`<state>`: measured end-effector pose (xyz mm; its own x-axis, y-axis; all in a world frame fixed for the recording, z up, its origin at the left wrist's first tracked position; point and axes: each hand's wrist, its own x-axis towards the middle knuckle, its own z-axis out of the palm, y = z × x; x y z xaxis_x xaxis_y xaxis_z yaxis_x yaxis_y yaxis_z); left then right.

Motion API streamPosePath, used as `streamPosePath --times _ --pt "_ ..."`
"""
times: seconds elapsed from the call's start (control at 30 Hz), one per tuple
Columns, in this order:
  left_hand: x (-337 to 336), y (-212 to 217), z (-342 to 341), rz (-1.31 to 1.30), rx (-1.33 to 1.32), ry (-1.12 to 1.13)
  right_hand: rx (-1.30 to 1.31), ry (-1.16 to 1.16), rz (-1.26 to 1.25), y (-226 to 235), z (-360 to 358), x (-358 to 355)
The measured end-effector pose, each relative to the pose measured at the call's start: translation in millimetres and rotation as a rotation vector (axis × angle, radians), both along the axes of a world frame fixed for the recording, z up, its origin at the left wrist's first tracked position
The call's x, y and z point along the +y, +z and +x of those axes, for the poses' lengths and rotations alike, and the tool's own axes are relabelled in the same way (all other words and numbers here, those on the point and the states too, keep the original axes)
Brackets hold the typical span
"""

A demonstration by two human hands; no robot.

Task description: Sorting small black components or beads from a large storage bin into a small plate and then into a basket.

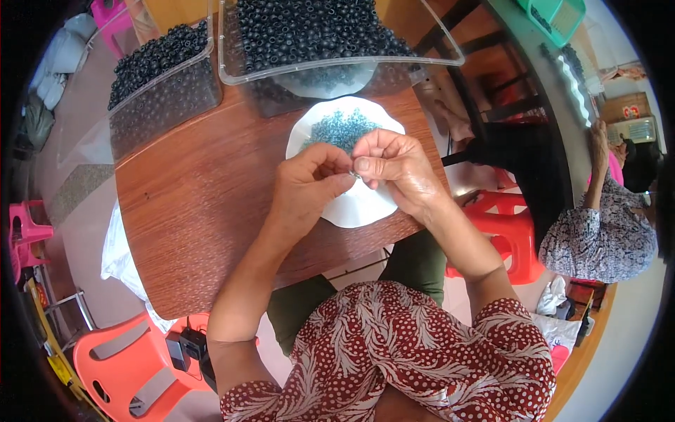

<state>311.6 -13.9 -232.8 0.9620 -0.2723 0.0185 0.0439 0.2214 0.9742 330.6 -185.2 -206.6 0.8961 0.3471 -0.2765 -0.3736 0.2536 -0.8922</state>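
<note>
Both my hands meet over a white scalloped plate (356, 211) on the brown wooden table (190, 232). My left hand (309, 186) is closed in a pinch of thumb and forefinger. Close against it, my right hand (402, 171) pinches too, its thumb pointing at the left fingertips. Between the fingertips shows a tiny shiny bit (355, 174), too small to name. Small teal-blue beads (342, 128) lie heaped on the plate's far half, partly covered by my fingers.
Clear plastic bins of dark round beads (316, 35) and similar beads (162, 56) stand at the table's far side. A red stool (503, 232) is at right, an orange chair (133, 366) at lower left. Another person's patterned sleeve (590, 239) shows by the right-hand table.
</note>
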Motion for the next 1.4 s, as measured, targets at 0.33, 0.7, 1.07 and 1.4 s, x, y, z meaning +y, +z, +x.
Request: streamPosePath --times 0.33,0.7,1.07,1.4 --pt "-1 -1 1 -0.110 0.094 0.064 -0.196 -0.052 -0.154 11 -13 5" --pt "-2 -1 3 -0.156 0.152 0.105 -0.634 0.000 -0.498 10 -13 6" --pt "-5 4 -4 -0.006 0.099 0.157 -0.833 -0.040 -0.689 5 -13 6" --pt "-2 6 -5 -0.057 0.244 0.118 -1.072 -0.073 -0.891 6 -12 8"
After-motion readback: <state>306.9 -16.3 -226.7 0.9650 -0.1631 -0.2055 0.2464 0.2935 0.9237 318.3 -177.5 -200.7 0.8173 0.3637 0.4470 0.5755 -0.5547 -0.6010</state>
